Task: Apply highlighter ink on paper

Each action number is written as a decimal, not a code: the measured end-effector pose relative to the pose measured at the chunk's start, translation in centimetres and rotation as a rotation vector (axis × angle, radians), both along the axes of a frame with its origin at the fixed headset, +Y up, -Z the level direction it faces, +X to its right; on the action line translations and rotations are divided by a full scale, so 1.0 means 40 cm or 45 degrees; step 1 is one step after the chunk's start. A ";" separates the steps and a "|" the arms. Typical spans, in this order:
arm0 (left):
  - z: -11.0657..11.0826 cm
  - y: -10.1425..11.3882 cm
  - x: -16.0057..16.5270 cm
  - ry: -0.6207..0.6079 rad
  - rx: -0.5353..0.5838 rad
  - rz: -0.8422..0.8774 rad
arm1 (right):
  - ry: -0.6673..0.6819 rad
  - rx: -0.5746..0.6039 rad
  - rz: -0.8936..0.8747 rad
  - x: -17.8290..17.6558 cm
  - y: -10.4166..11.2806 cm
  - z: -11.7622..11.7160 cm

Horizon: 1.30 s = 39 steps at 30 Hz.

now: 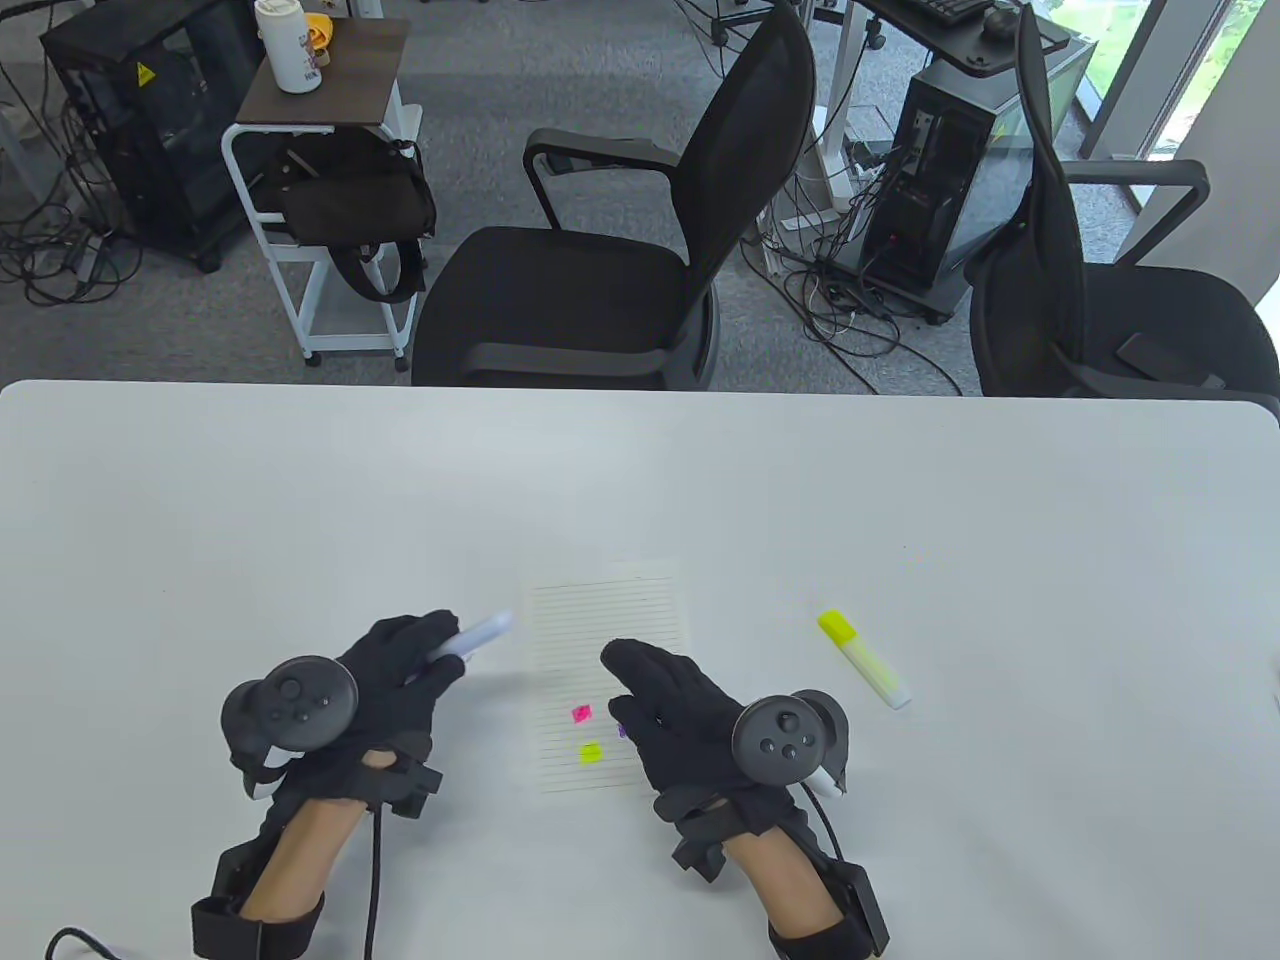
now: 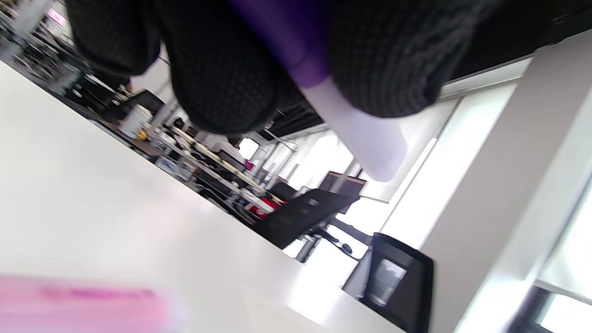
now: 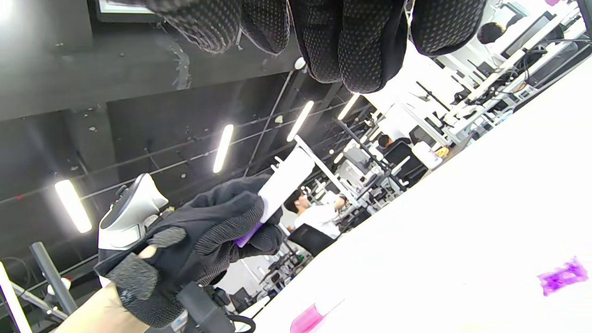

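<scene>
A lined sheet of paper (image 1: 612, 640) lies on the white table and bears a pink mark (image 1: 581, 713), a yellow-green mark (image 1: 590, 752) and a purple mark (image 3: 562, 276). My left hand (image 1: 440, 645) grips a highlighter (image 1: 475, 636) with a purple cap end and a white body, held above the table left of the paper. It shows close up in the left wrist view (image 2: 356, 129). My right hand (image 1: 645, 680) is over the paper's right side with its fingers (image 3: 351, 46) spread and holding nothing. A yellow highlighter (image 1: 865, 660) lies on the table to the right.
A pink highlighter (image 3: 309, 318) lies on the table near my left hand and shows blurred in the left wrist view (image 2: 83, 300). Two black office chairs (image 1: 610, 260) stand beyond the table's far edge (image 1: 640, 385).
</scene>
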<state>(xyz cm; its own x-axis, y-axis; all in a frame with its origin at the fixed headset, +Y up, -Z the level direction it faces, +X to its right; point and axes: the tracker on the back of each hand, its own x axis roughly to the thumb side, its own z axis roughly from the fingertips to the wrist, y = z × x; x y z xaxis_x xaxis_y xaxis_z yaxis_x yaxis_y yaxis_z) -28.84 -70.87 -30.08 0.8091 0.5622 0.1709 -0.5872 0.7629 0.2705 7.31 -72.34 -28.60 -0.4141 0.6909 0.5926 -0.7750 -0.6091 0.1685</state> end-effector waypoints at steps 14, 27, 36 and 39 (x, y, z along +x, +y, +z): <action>-0.067 -0.104 -0.155 0.452 -0.432 -0.088 | 0.015 -0.037 0.064 -0.007 -0.006 -0.001; -0.084 -0.132 -0.143 0.489 -0.629 -0.280 | 0.024 -0.043 0.100 -0.010 -0.009 -0.002; -0.087 -0.134 -0.140 0.472 -0.641 -0.297 | 0.028 -0.048 0.105 -0.011 -0.011 -0.003; -0.084 -0.129 -0.140 0.468 -0.620 -0.276 | 0.028 -0.048 0.102 -0.011 -0.011 -0.003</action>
<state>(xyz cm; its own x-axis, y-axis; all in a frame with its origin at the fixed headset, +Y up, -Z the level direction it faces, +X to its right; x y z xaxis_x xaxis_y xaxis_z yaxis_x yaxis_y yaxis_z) -34.44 -76.03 -33.43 0.8701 0.3227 -0.3726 -0.3411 0.9399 0.0173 6.86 -72.79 -28.72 -0.4561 0.6778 0.5766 -0.7198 -0.6620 0.2089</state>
